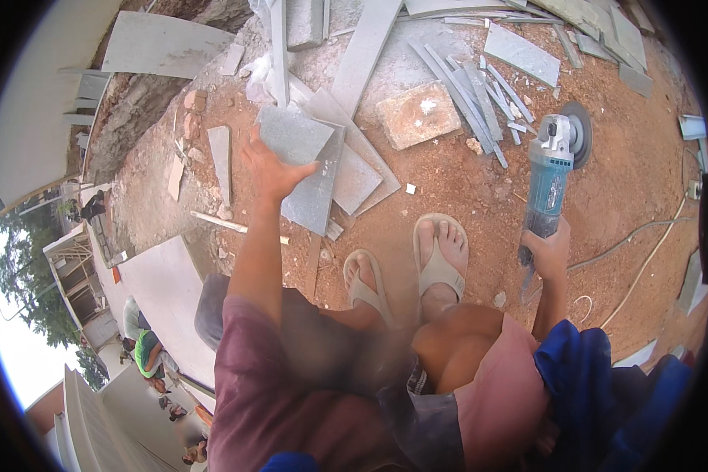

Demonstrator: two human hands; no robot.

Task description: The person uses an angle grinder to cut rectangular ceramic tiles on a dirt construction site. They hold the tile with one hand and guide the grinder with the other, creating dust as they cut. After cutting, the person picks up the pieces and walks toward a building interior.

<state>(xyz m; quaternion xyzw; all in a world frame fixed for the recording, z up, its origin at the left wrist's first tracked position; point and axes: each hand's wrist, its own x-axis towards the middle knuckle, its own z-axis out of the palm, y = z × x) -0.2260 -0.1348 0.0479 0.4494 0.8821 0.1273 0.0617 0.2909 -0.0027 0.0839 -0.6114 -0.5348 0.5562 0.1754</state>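
Note:
My left hand (271, 170) is at the left edge of a small grey stone tile (297, 132), thumb stretched out and fingers apart. Whether it touches the tile I cannot tell. Beneath lies a darker grey slab (316, 197), overlapping lighter offcuts (354, 179) on the dirt. Off to the right, my right hand (549, 248) is wrapped round the rear grip of a teal angle grinder (549, 185). The grinder is held up with its dark, round disc (579, 135) at the far end. I cannot tell whether the disc is spinning.
A rough, pale block (418, 115) sits beyond my sandalled feet (440, 263), beside thin stone strips (468, 94). Longer slabs (366, 51) lie at the back. Cables (645, 228) cross the dirt at right. Other people (145, 350) are at the far left.

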